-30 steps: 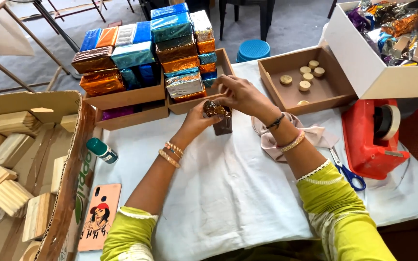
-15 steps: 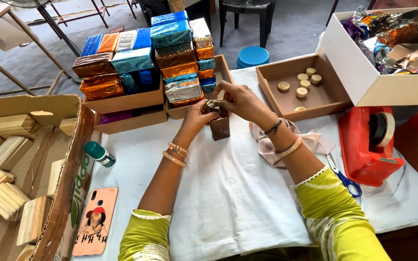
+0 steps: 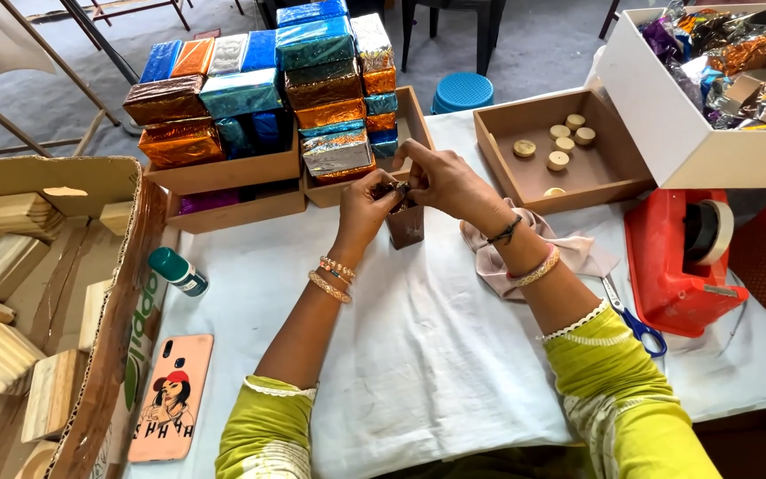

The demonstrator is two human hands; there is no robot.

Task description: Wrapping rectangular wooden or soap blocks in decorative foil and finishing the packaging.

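A small block wrapped in dark brown foil [image 3: 406, 225] stands upright on the white table cover [image 3: 418, 355]. My left hand [image 3: 363, 209] and my right hand [image 3: 441, 179] both pinch the foil at the block's top end. Both wrists wear bangles, and the sleeves are yellow-green. Just behind the hands, a wooden tray [image 3: 412, 117] holds a stack of foil-wrapped blocks [image 3: 337, 98] in blue, gold and silver.
A second wooden tray [image 3: 223, 173] with wrapped blocks is at back left. A shallow box [image 3: 591, 182] holds round wooden discs. Red tape dispenser [image 3: 680, 257], blue scissors [image 3: 636, 324], pink cloth [image 3: 525, 248] lie right. Cardboard box of bare wood blocks [image 3: 11, 293], a phone [image 3: 170, 399] and a green-capped bottle [image 3: 177, 270] lie left.
The hands and the wrapped block have stayed in place while the fingers keep working the foil at its top. The camera view has shifted slightly.
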